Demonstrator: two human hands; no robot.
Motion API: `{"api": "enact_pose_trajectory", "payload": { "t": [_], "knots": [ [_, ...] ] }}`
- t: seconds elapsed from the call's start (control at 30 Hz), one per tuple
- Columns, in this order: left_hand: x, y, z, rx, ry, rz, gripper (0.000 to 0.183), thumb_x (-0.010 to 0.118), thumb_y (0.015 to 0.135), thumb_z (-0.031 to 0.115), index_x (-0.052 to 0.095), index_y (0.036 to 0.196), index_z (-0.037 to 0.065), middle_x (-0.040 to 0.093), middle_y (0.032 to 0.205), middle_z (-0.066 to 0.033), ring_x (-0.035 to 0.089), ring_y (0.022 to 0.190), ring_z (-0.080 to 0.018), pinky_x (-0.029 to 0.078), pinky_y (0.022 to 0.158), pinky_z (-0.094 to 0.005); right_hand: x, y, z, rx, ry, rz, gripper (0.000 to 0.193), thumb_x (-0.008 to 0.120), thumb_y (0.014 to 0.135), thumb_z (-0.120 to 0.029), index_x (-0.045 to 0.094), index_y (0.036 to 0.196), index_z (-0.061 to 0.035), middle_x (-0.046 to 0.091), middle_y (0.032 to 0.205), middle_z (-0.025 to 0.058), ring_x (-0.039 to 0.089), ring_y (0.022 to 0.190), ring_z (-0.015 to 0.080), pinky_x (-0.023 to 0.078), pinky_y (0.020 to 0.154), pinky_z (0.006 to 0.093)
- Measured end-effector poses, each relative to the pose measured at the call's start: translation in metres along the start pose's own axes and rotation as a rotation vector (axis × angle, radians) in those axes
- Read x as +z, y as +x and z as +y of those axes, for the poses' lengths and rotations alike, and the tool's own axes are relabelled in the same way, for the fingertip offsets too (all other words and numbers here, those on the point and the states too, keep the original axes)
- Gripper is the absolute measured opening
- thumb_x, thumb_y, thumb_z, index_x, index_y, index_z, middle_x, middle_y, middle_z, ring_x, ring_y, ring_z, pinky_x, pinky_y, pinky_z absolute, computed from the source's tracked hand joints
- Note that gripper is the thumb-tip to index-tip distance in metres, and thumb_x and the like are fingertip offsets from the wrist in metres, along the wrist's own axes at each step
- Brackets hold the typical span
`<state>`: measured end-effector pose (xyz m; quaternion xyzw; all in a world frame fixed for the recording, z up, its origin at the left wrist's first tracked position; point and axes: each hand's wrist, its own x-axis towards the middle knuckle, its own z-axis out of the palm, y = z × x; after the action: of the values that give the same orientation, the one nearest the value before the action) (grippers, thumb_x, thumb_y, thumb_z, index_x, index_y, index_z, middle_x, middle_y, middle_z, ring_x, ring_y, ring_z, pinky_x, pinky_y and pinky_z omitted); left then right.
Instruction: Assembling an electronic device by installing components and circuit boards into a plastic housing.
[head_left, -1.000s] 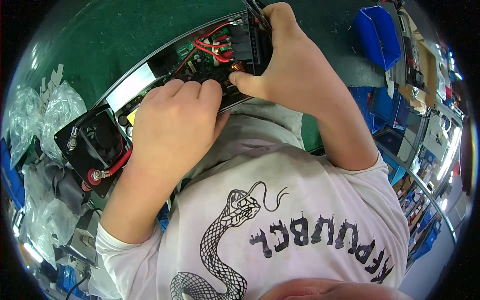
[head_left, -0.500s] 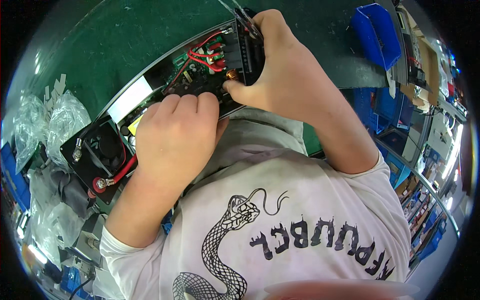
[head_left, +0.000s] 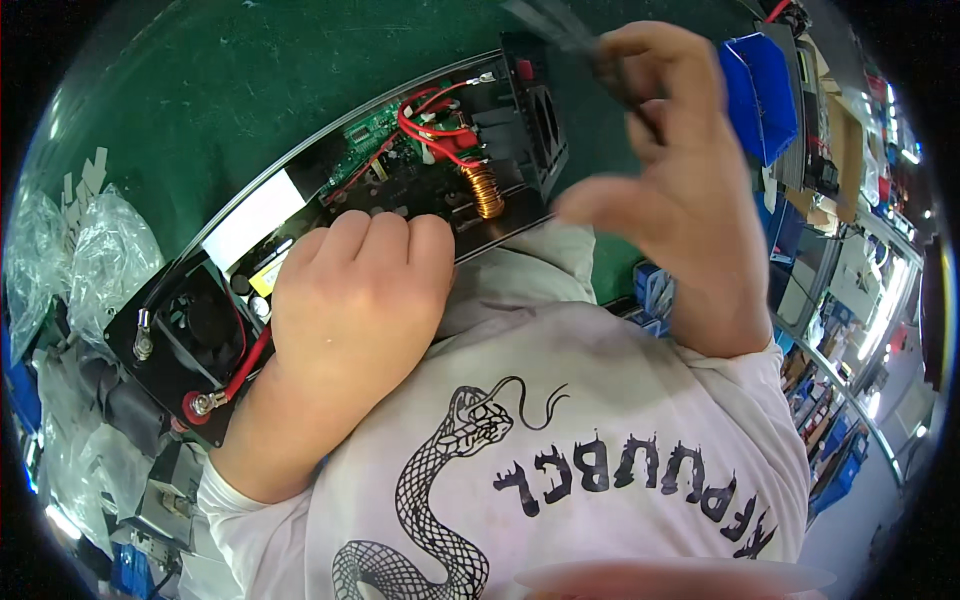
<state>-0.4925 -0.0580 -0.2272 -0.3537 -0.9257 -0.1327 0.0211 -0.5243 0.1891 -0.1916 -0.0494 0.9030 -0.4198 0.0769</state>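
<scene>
Green worktop (head_left: 250, 120) carries the open black case (head_left: 318, 172), lying aslant. Left hand (head_left: 360, 285): fingers clamped over the case's near wall; right hand (head_left: 690, 150): raised clear of its right end, fingers curled round a blurred dark tool (head_left: 560, 30), thumb apart. Copper coil (head_left: 484, 190) inside, near that end.

Green bench (head_left: 230, 120): open electronics case (head_left: 390, 150), blue bin (head_left: 758, 105), clear plastic bags (head_left: 115, 255) on top.
</scene>
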Motion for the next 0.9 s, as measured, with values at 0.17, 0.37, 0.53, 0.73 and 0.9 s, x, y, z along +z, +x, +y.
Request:
{"api": "enact_pose_trajectory", "payload": {
  "t": [0.17,0.37,0.53,0.73,0.9],
  "knots": [
    [0.000,0.004,0.000,-0.005,-0.076,0.006,0.017,0.066,0.068,0.015,0.049,0.071,0.013,0.048,0.066,-0.0015,0.053,0.064,-0.0177,0.043,0.054,-0.0317,-0.025,-0.011,-0.041,-0.156,-0.161,0.127,0.032,0.077,0.087,-0.030,0.072,0.107,-0.0044,0.053,0.092,0.0021,0.052,0.077,0.0116,0.042,0.062,0.0291],
    [-0.003,-0.001,-0.001,-0.058,-0.089,-0.034,0.021,0.070,0.066,0.016,0.051,0.072,0.012,0.050,0.069,-0.0024,0.055,0.066,-0.0198,0.046,0.058,-0.0338,-0.017,-0.011,-0.047,-0.505,-0.500,-0.265,0.037,0.086,0.063,-0.011,0.073,0.097,-0.0008,0.058,0.086,0.0085,0.058,0.067,0.0212,0.046,0.056,0.0313],
    [-0.005,0.000,0.000,-0.050,-0.103,-0.018,0.023,0.072,0.065,0.016,0.051,0.073,0.011,0.052,0.070,-0.0029,0.057,0.068,-0.0203,0.047,0.059,-0.0341,-0.003,-0.012,-0.044,-0.647,-0.538,-0.218,0.039,0.084,0.057,-0.008,0.071,0.092,0.0039,0.058,0.083,0.0095,0.053,0.061,0.0202,0.042,0.050,0.0316],
    [-0.004,0.000,-0.001,-0.054,-0.106,-0.023,0.023,0.072,0.065,0.016,0.051,0.073,0.012,0.053,0.071,-0.0029,0.057,0.068,-0.0204,0.048,0.059,-0.0342,-0.003,-0.006,-0.040,-0.793,-0.475,-0.113,0.038,0.082,0.053,-0.009,0.070,0.086,0.0046,0.058,0.080,0.0093,0.048,0.058,0.0192,0.036,0.047,0.0290],
    [-0.004,0.000,-0.001,-0.054,-0.107,-0.015,0.023,0.072,0.064,0.016,0.051,0.073,0.012,0.052,0.070,-0.0027,0.057,0.068,-0.0203,0.047,0.059,-0.0341,-0.004,-0.004,-0.039,-0.822,-0.608,-0.220,0.027,0.078,0.058,-0.005,0.070,0.083,0.0016,0.058,0.081,0.0071,0.050,0.061,0.0193,0.036,0.048,0.0305]
  ]
}}
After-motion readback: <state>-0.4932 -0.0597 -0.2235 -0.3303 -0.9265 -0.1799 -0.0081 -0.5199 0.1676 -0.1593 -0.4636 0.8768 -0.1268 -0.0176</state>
